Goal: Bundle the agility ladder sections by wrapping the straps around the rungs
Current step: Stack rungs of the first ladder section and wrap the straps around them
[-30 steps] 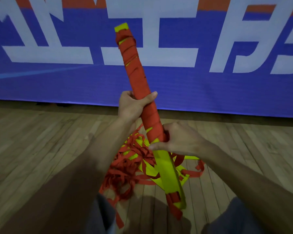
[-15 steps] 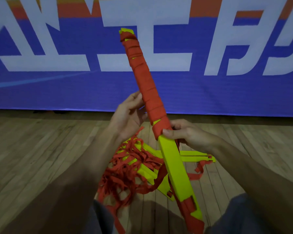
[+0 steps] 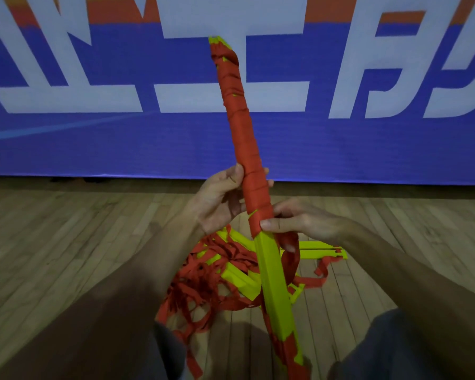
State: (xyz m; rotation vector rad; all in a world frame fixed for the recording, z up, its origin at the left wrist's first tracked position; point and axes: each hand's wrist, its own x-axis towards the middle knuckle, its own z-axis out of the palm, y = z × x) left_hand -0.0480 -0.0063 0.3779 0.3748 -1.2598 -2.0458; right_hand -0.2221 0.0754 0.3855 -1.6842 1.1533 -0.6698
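Note:
A stack of yellow ladder rungs stands tilted upright in front of me, its upper half wound in red strap. My left hand grips the wrapped part from the left, thumb in front and fingertips showing behind. My right hand presses its thumb on the lower edge of the wrap and pinches a loose length of the red strap beside the stack. Below the hands the yellow rungs are bare, with more red strap at the bottom end.
On the wooden floor behind the stack lies a heap of loose red straps and yellow rungs. A blue banner with white characters forms the back wall. My knees in grey trousers sit at the bottom edge.
My left hand has closed round the wrapped part again after opening. My right hand has brought the loose strap round to the right side of the stack.

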